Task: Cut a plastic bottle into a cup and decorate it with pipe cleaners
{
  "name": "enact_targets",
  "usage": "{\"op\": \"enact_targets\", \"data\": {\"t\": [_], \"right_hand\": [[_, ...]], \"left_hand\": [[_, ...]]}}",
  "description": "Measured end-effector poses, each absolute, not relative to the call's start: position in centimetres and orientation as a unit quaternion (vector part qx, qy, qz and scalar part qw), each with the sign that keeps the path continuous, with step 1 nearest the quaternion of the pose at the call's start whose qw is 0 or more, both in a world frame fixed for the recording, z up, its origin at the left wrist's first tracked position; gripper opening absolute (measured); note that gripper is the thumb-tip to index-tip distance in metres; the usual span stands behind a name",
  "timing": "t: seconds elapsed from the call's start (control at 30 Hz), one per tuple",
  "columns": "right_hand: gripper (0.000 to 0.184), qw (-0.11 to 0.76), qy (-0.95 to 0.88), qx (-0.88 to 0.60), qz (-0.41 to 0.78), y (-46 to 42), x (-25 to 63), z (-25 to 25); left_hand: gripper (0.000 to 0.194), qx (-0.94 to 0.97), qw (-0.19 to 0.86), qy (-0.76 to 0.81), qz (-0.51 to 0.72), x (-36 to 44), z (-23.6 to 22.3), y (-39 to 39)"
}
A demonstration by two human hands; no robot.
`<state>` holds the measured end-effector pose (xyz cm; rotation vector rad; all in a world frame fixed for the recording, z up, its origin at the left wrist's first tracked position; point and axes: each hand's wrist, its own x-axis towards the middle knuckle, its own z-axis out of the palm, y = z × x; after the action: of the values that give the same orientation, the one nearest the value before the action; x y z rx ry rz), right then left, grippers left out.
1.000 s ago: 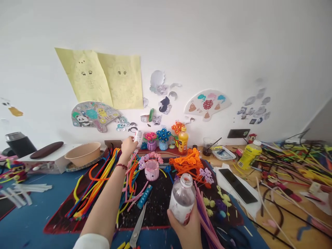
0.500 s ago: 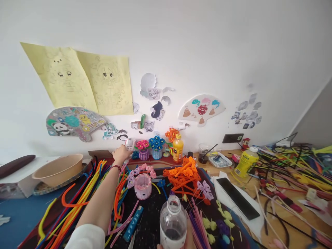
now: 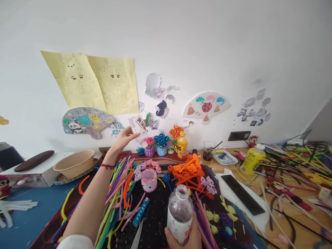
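Observation:
My left hand reaches to the back of the table and grips a white container with dark printed characters. The container leans in front of the wall; whether it is a bottle or a cup I cannot tell. Low at the front, my right hand is wrapped round a clear plastic bottle with a white label. That bottle stands upright with its mouth uncapped. Between the two arms is a pink pot with fuzzy flowers. Pipe cleaners lie under my left forearm.
A blue glue-stick-like tube and scissors lie on the dark mat. Orange fuzzy pieces, an orange drink bottle and small flower pots are behind. Rightward are a phone and a yellow bottle.
My left hand has lifted the white container up from beside the flower pots toward the wall. The right hand still holds the clear bottle low in front. The view has swung left, then partly back.

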<state>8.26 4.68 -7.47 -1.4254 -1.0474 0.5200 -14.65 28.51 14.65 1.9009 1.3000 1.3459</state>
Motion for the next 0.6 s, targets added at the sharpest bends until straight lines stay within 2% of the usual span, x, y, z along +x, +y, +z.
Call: {"op": "enact_targets", "data": {"t": [0.13,0.47,0.6], "right_hand": [[0.074,0.614,-0.452,-0.599,0.243,4.9,8.7,-7.2],[0.068,0.651,-0.442,-0.543,0.292,4.9,9.0,-5.9],[0.068,0.649,-0.449,-0.541,0.289,4.9,9.0,-5.9]], "left_hand": [[0.055,0.717,0.3,0.374,0.506,-13.0,16.3,26.0],[0.057,0.684,0.392,0.272,0.552,-11.5,16.2,24.2],[0.069,0.653,0.4,0.244,0.595,-10.7,16.2,23.0]]}}
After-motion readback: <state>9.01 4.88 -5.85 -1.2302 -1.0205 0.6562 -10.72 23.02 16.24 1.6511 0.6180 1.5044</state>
